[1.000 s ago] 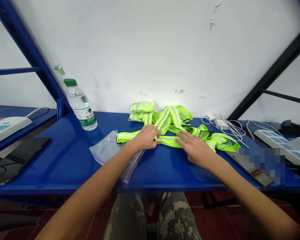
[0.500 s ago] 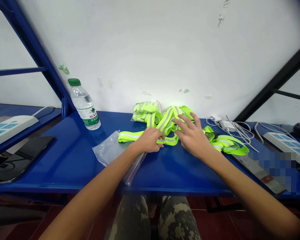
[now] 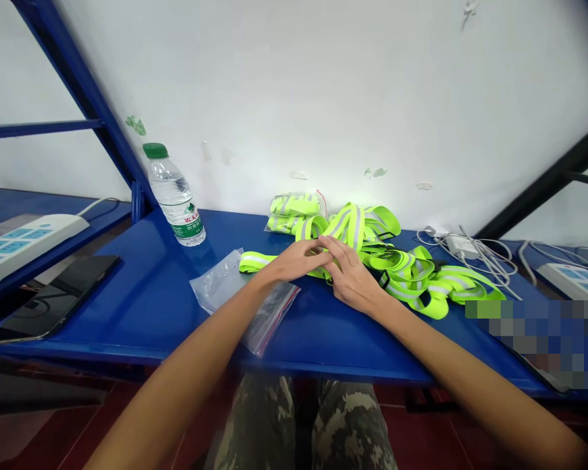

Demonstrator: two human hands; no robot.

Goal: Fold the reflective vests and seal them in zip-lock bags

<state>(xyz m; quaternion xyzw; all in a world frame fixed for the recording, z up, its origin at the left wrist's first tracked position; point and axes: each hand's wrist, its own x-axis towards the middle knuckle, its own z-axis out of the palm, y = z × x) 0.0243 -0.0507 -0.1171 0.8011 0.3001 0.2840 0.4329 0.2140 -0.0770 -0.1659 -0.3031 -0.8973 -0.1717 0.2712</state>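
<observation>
Fluorescent yellow reflective straps (image 3: 411,271) with silver stripes lie in a loose heap across the middle of the table, black buckles among them. My left hand (image 3: 298,261) is closed at the near left edge of the heap, over a strap that sticks out to its left. Against its fingertips rest the fingers of my right hand (image 3: 353,277), held close together; what lies between them is hidden. Under my left wrist a clear zip bag (image 3: 269,320) with a red seal line lies flat. Behind the hands, a packed bag of straps (image 3: 294,212) leans by the wall.
A water bottle (image 3: 176,199) with a green cap stands at the back left of the blue table (image 3: 147,307). A black phone (image 3: 53,300) lies at left, near a power strip (image 3: 34,245). White cables with an adapter (image 3: 460,247) sit at back right.
My right hand has moved left and down from above the heap, and its spread fingers have come together against my left hand. More straps show at right. The view has shifted slightly.
</observation>
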